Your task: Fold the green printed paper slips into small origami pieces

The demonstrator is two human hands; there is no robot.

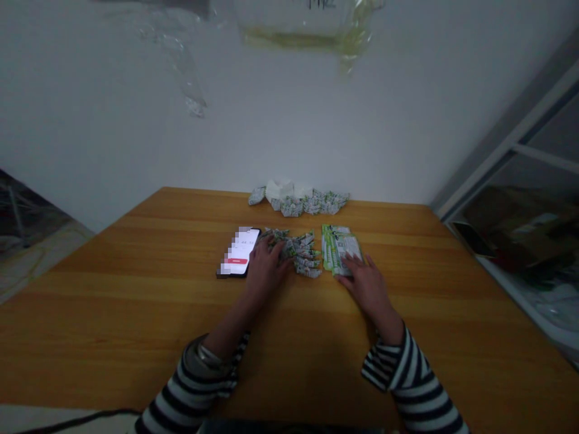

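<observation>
My left hand (pixel 265 268) rests at the left end of a row of folded, printed grey-green paper pieces (pixel 303 247). Its fingers are spread over the nearest pieces and partly hide them. Just left of that hand lies a phone (pixel 236 256) with a lit screen, partly blurred out. My right hand (pixel 367 282) has its fingers extended on the lower edge of a fanned stack of flat green and white printed packets (pixel 344 244). No object is lifted by either hand.
Along the back of the wooden table (pixel 136 289), against the wall, sit more crumpled printed pieces (pixel 312 204) and a white crumpled tissue (pixel 279 190). A white-framed shelf (pixel 511 147) holding assorted items stands to the right. A dark cable (pixel 90 417) runs at the front left.
</observation>
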